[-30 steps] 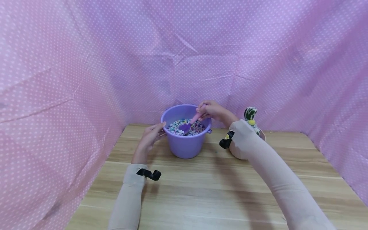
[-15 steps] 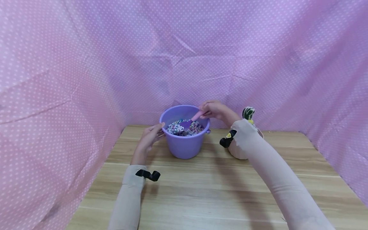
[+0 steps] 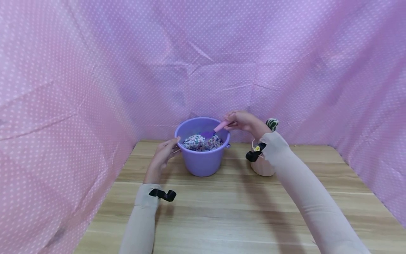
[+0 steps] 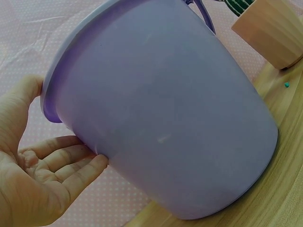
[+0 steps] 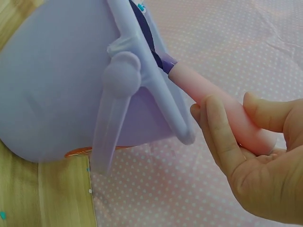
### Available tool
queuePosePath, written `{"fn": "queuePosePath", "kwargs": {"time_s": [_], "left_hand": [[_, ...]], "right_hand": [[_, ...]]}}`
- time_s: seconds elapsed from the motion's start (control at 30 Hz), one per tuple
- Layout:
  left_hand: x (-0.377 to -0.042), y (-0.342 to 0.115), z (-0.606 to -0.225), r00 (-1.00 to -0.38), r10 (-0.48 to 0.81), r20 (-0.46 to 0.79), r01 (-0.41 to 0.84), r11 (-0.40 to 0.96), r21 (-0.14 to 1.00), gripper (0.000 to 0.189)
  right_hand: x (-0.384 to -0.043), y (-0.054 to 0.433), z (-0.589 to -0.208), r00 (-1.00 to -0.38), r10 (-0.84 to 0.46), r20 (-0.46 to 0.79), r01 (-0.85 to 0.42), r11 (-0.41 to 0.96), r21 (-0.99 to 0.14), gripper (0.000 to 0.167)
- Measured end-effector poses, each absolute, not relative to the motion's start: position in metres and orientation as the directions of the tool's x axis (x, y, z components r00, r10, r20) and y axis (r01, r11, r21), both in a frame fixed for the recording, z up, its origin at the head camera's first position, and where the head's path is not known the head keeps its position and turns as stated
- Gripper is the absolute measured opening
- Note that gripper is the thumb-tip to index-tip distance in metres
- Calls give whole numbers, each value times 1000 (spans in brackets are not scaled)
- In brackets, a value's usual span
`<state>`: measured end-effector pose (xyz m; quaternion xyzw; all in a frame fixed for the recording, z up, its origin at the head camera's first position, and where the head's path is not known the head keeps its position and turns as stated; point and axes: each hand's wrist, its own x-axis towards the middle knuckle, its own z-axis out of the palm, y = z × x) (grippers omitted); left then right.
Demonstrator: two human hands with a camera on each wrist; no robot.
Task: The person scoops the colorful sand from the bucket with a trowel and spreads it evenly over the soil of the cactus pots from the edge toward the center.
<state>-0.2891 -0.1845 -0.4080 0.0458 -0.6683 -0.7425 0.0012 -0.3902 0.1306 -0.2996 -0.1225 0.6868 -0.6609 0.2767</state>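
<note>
A purple bucket (image 3: 204, 164) stands on the wooden table with small multicoloured beads (image 3: 210, 144) inside. At its left side my left hand (image 3: 164, 151) holds it, thumb at the rim and the other fingers against the outer wall, as the left wrist view shows (image 4: 52, 175). My right hand (image 3: 242, 121) grips the pink handle (image 5: 222, 106) of a toy shovel (image 3: 207, 134) over the bucket's right rim. The shovel's purple blade reaches down inside the bucket, and a heap of pale beads (image 3: 195, 139) lies at its tip. The bucket's hinged handle (image 5: 111, 123) hangs down outside.
Right of the bucket, partly behind my right wrist, stands a beige pot (image 3: 262, 167) with a green-and-white knitted cactus (image 3: 271, 124). A stray green bead (image 4: 287, 84) lies on the wooden tabletop (image 3: 203, 211). Pink dotted cloth (image 3: 215, 84) encloses the back and sides.
My right hand has moved slightly right and drawn the shovel back, its blade now higher with pale beads heaped at its tip. My left hand stays at the bucket's rim.
</note>
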Motion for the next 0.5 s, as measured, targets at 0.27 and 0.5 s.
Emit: {"fn": "queuePosePath", "kwargs": {"time_s": [0.27,0.5], "left_hand": [[-290,-184,-410,-996,-67,-57,-50,-107,993,60],[-290,-185,-410,-996,-59,-60,-54,-98,994,61]], "right_hand": [[-390,142,-296,-804,-565,-186,145,118,-982,16],[-388,154,-292,-791,-586,-179,134,120,-984,17]]}}
